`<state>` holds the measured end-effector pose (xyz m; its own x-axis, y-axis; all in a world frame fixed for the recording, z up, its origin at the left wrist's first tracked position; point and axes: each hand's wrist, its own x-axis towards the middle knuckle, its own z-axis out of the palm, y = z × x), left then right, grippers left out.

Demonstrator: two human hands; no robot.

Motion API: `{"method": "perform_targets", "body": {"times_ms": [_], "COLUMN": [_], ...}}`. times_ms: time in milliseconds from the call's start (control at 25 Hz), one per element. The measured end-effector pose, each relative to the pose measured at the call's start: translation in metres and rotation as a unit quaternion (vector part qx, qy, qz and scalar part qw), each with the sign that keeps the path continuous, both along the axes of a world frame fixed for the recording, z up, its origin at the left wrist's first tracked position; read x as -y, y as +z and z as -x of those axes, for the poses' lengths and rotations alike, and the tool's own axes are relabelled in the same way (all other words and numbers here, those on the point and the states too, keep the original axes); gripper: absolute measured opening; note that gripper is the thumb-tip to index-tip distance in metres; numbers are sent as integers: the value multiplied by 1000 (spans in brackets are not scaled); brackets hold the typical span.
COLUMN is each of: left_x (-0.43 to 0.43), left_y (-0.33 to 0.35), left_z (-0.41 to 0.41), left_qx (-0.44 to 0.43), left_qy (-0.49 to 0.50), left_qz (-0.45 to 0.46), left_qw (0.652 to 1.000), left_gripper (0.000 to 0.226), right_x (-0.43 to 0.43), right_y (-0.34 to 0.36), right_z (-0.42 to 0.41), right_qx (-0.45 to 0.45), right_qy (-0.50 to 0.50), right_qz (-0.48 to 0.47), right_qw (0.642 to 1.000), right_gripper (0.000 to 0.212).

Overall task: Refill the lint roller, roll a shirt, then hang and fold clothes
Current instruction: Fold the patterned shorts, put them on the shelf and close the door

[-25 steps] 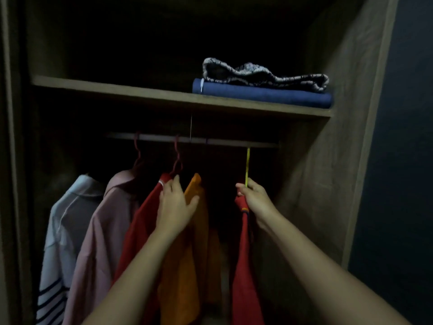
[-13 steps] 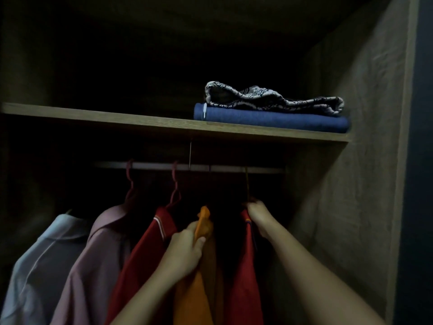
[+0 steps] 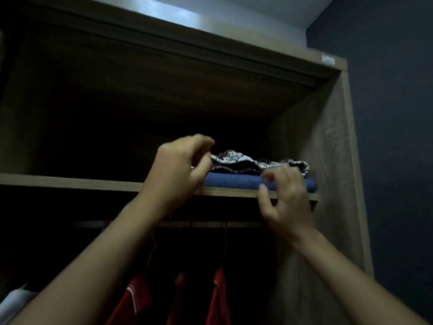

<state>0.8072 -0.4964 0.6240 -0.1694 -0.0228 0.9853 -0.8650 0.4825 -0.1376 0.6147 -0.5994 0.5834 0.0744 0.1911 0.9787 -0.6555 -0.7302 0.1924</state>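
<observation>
Head view: in the brown wooden wardrobe [image 3: 328, 137], the upper shelf [image 3: 70, 181] carries a folded blue cloth [image 3: 234, 181] at its right front edge, with a crumpled black-and-white patterned garment [image 3: 236, 160] on top. My left hand [image 3: 180, 167] curls at the pile's left end; I cannot tell whether it grips. My right hand [image 3: 288, 202], fingers loosely bent and holding nothing, hovers before the right end. The shelf board runs on leftward, and red shirts [image 3: 219, 299] hang below.

A single view is given: a wide-angle camera worn on the head, tilted upward into the wardrobe [image 3: 328, 160]. The shelf [image 3: 70, 181] is seen from slightly below and close by, within arm's reach. The arms are seen entering from 7 and 5 o'clock, and the ceiling [image 3: 234, 10] is caught at 12 o'clock.
</observation>
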Motion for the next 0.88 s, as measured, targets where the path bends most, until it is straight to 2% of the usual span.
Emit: {"method": "perform_targets", "body": {"times_ms": [40,80,120,160,200,280,400,480,520,600,640,720,800,880], "left_x": [11,24,36,45,52,57,49,40,35,23,15,0,-12,-27], "left_y": [23,40,50,54,55,53,53,57,60,65,68,71,74,75], "left_z": [-2,-5,-8,-11,-14,-17,-13,-9,-5,1,5,12,14,13], "left_qx": [18,39,58,70,68,44,25,-5,-27,-98,-131,-138,-83,-11], "left_qy": [37,71,98,116,125,123,169,182,175,126,88,16,6,35], "left_qz": [-50,-133,-234,-319,-370,-358,-229,-154,-117,-28,27,134,149,56], "left_qw": [998,988,966,938,918,924,958,971,977,987,987,981,985,998], "left_gripper": [34,44,54,61,62,47,28,24,22,25,30,42,46,55], "right_x": [-1,3,8,10,11,10,-4,-12,-17,-32,-41,-58,-70,-79], "right_y": [27,47,62,71,76,79,85,95,100,110,115,122,126,124], "right_z": [10,21,31,38,43,46,50,56,61,67,69,71,73,76], "right_qx": [-23,-67,-119,-167,-203,-242,-267,-274,-257,-171,-116,-37,-31,-65], "right_qy": [-54,-112,-176,-237,-284,-339,-367,-338,-292,-129,-53,6,18,30], "right_qz": [-77,-183,-284,-356,-386,-361,-305,-251,-221,-154,-107,-38,-58,-113], "right_qw": [995,974,935,888,854,834,837,865,894,965,986,999,998,991], "right_gripper": [36,53,65,69,65,55,51,49,50,52,50,40,34,28]}}
